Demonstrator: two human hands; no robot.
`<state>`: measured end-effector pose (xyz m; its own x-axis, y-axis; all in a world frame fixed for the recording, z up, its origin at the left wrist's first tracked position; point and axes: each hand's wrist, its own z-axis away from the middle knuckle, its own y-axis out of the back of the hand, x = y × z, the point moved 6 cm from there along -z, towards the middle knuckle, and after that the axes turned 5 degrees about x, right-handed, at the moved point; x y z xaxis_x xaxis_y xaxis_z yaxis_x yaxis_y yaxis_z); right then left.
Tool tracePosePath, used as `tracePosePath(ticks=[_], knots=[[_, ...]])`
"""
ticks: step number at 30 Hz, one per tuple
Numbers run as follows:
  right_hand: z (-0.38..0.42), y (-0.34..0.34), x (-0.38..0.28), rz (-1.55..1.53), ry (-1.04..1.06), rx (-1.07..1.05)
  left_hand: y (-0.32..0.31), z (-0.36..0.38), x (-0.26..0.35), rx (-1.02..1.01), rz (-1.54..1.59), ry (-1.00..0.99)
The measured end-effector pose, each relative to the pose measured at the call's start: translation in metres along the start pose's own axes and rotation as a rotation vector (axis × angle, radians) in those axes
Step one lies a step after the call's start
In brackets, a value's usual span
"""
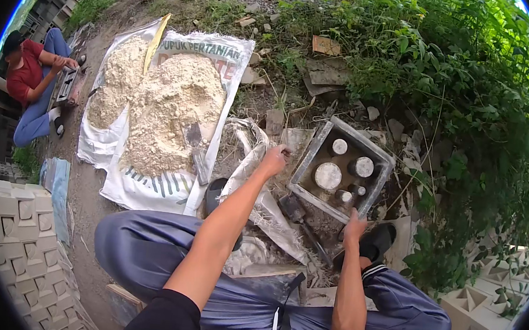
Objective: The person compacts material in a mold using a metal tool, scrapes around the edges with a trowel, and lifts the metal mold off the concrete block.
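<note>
A square grey mould [369, 205] with several round, powdery cylinders [327, 176] standing inside lies tilted on the ground in front of me. My right hand [354, 225] is closed on its near corner. Left of the mould, my left hand [274, 160] hovers over a crumpled white sack [249, 163] with its fingers curled in; whatever they hold, if anything, is too small to make out. A dark trowel [292, 209] lies between my legs, just below the mould. Another trowel [193, 135] rests on the pale powder [175, 107] heaped on printed sacks [241, 53].
At far left, a person in a red shirt [30, 72] sits bent over a similar mould [66, 87]. Stacked patterned blocks [19, 231] line the lower left, with more blocks [478, 315] at lower right. Leafy plants [454, 87] crowd the right side.
</note>
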<state>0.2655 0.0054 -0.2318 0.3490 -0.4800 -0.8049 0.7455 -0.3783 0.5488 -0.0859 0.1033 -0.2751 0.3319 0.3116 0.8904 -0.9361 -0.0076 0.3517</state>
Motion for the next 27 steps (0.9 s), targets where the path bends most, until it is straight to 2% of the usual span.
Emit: tracePosePath(ticks=[1, 2, 4, 5, 7, 8, 10, 14, 20, 24, 27], knots=[[0.005, 0.005, -0.007, 0.032, -0.042, -0.016, -0.004, -0.005, 0.011, -0.044, -0.105, -0.075], [0.005, 0.003, -0.012, 0.058, -0.081, -0.029, -0.011, -0.011, 0.009, -0.039, -0.094, -0.067], [0.005, 0.001, -0.009, 0.037, -0.047, -0.049, -0.019, -0.018, 0.032, 0.075, -0.294, -0.471], [0.004, 0.002, -0.006, 0.019, -0.054, -0.050, -0.019, -0.027, 0.030, 0.083, -0.277, -0.462], [0.001, 0.003, -0.007, 0.056, -0.065, -0.060, -0.033, -0.045, 0.033, -0.134, -0.522, -0.482], [0.001, 0.004, -0.007, 0.075, -0.065, -0.056, -0.033, -0.048, 0.030, -0.139, -0.504, -0.476], [0.008, 0.004, -0.017, 0.018, -0.080, -0.037, -0.030, -0.046, 0.022, -0.078, -0.895, -0.605], [0.008, 0.003, -0.016, 0.021, -0.099, -0.054, -0.026, -0.036, 0.020, -0.254, -0.938, -0.582], [0.005, 0.003, -0.008, -0.028, -0.093, -0.050, -0.031, 0.001, -0.014, -0.216, -0.872, -0.704], [0.007, 0.004, -0.009, -0.020, -0.103, -0.048, -0.019, 0.033, -0.005, -0.242, -0.895, -0.700], [0.009, 0.003, -0.011, -0.037, -0.127, -0.054, -0.012, 0.038, 0.005, -0.334, -0.868, -0.611]])
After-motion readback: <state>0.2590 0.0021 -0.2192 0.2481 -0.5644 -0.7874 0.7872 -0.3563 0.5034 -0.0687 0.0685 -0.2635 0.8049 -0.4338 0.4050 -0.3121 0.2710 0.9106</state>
